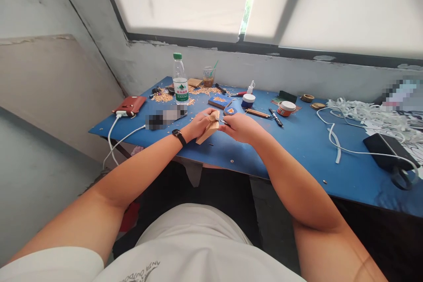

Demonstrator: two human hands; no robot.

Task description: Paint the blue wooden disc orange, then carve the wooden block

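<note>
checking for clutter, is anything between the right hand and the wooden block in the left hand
Only the slim tool in the right hand stands between that hand and the wooden block that the left hand grips; whether its tip touches is too small to tell. Nothing else visible is in the way.

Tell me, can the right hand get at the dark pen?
Probably yes: the dark pen lies to the right of the right hand, with nothing seeming to bar the way. That hand appears to grip a thin tool at the wooden block, so it would likely need freeing first.
</note>
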